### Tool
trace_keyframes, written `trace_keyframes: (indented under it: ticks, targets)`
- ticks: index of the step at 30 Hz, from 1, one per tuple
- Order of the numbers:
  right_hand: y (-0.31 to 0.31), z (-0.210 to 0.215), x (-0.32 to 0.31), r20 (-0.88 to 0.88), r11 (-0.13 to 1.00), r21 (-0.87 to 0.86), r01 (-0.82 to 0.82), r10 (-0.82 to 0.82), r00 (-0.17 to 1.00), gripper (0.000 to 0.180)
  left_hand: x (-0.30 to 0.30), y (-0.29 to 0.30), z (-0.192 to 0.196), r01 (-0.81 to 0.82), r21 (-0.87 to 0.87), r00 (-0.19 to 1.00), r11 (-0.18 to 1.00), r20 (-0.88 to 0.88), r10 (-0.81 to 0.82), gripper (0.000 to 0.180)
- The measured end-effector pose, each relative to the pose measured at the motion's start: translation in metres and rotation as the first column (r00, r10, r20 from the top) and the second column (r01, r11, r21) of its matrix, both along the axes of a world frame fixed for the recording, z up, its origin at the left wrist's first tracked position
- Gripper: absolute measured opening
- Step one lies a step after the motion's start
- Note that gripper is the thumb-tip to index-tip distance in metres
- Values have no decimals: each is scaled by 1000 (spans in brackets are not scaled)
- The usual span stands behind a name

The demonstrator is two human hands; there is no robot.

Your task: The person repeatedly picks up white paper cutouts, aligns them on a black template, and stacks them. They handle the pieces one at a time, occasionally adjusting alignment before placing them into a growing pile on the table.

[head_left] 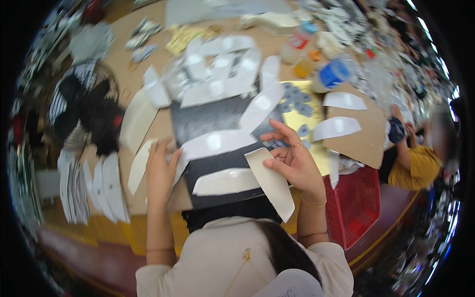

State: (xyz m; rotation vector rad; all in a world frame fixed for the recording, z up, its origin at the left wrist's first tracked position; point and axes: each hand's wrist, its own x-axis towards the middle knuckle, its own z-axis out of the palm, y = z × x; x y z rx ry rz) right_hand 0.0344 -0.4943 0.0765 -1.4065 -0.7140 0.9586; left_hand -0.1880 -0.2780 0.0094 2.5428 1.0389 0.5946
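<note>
My right hand (297, 161) pinches a curved cream piece of sheet material (271, 183) between thumb and fingers, tilted over the near edge of the dark mat (198, 119). My left hand (162, 168) is at the mat's left edge, thumb apart from the fingers, its fingertips beside another cream piece (140, 171). Between my hands a white curved piece (217, 143) with a bright oval patch lies on the mat. Nearer to me rests a second white piece (225, 181). More patched white pieces (262, 104) lie toward the far right of the mat.
A stack of cream pieces (136, 121) and a black fan (84, 99) stand left, with stacked white pieces (74, 190) nearer. Grey pieces lie on a yellow sheet (316, 148). Bottles, including a blue-labelled jar (332, 76), stand far right. A red crate (354, 208) sits below; a person (415, 163) is beyond.
</note>
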Motion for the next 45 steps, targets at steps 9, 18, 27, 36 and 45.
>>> trace_keyframes:
  ticks: [9, 18, 27, 36, 45]
  targets:
    - [52, -11, -45, 165, 905, -252, -344, 390, 906, 65, -3, -44, 39, 217, -938, 969, 271, 241, 60, 21]
    - [36, -50, -4, 44, 903, -425, -60, 87, 995, 20, -13, -8, 15, 36, -918, 925, 394, 179, 334, 17]
    - [66, -63, 18, 246, 915, -381, 132, -37, 969, 19, 0, 22, 14, -60, -837, 985, 544, 39, 169, 24]
    - [32, -32, 42, 346, 947, 11, 320, -304, 888, 13, -39, 4, 2, 114, -394, 959, 912, -197, -205, 65]
    - [16, -16, 31, 370, 964, 80, 255, -266, 890, 14, -47, 3, -4, 7, -158, 974, 987, -224, -43, 63]
